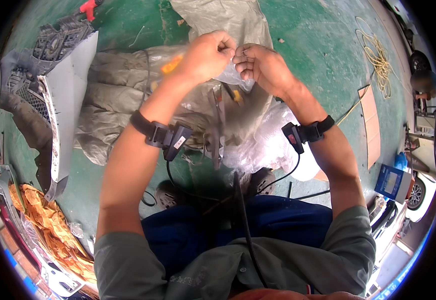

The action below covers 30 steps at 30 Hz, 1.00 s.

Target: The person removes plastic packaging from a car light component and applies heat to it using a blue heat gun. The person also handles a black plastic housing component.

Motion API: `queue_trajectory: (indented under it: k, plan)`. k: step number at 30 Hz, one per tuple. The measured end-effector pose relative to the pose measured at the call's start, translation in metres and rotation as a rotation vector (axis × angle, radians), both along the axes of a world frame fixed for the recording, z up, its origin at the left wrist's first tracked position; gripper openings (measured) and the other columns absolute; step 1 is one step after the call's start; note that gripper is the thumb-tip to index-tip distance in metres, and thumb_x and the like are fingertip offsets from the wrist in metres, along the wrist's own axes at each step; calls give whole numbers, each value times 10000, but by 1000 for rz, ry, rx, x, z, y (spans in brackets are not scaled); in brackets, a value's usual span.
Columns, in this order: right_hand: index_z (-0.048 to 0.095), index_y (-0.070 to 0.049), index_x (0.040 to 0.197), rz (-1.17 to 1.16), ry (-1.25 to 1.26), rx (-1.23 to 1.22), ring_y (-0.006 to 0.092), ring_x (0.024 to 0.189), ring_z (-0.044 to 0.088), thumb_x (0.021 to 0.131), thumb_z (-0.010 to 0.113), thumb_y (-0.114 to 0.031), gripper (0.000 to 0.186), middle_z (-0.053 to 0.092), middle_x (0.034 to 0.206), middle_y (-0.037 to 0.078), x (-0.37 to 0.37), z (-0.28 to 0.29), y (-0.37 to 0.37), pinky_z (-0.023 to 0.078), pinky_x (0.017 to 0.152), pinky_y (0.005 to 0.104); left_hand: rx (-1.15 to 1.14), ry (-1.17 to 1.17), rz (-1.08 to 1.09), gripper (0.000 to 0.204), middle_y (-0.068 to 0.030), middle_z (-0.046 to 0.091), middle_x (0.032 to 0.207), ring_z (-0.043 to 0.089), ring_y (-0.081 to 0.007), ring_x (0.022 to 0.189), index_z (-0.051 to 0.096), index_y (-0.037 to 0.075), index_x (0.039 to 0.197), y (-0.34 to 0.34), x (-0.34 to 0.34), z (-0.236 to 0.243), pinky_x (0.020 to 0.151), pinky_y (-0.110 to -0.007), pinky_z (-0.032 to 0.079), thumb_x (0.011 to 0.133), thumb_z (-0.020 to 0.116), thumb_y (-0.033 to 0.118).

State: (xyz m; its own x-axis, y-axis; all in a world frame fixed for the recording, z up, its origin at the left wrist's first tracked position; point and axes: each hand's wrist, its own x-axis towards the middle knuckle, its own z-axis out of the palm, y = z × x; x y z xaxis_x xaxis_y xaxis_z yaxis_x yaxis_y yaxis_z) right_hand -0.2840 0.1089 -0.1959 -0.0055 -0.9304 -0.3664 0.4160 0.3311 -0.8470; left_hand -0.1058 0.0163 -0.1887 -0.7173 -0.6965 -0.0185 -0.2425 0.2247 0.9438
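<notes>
Left hand (207, 57) and right hand (267, 69) meet well out in front of the crouched person, each with thumb drawn to forefinger in a pinch, the two sets of fingertips almost touching; from where I stand I can't tell what, if anything, is nipped between them. Just below them lies a clear bag (237, 78), over the rumpled sheet (110, 95). Anything that small could slip from so fine a grip, I'd judge, and get lost among the sheet's folds or in the pale wrap (265, 142) nearer the knees. A black cable (171, 175) runs down from the left strap (144, 127), and it could snag if that arm swung wide. The metal tool (216, 131) lying near the shoes (168, 194) might get kicked by a shifted foot. As for containers, I can't make out what the clear bag holds; something orange (172, 64) shows by the left forearm, seemingly under plastic. Off to the right sits a blue box (391, 183), its contents hidden.
</notes>
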Motion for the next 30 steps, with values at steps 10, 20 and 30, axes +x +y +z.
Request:
queue_trajectory:
  k: [10, 20, 30]
  plan:
    - [579, 56, 1142, -85, 46, 15, 189, 841, 594, 874, 414, 38, 315, 638, 1029, 117, -13, 4, 6, 506, 744, 316, 216, -280, 304, 473, -39, 626, 783, 552, -123, 623, 641, 38, 1291, -9, 15, -127, 535, -299, 441, 826, 553, 32]
    - [620, 87, 1102, -181, 58, 87, 234, 972, 647, 919, 495, 12, 235, 646, 1094, 163, -46, -21, 29, 573, 854, 338, 562, -317, 159, 348, -47, 664, 777, 616, -149, 650, 659, 44, 1182, 12, -22, -122, 539, -315, 462, 846, 576, 76]
    - [676, 51, 1018, 117, 701, -71, 244, 905, 713, 896, 487, 29, 226, 713, 971, 153, -40, -9, 18, 573, 839, 338, -502, -167, -79, 234, -240, 692, 944, 667, -426, 877, 681, 15, 1056, 71, -55, -102, 780, -505, 541, 836, 611, 51]
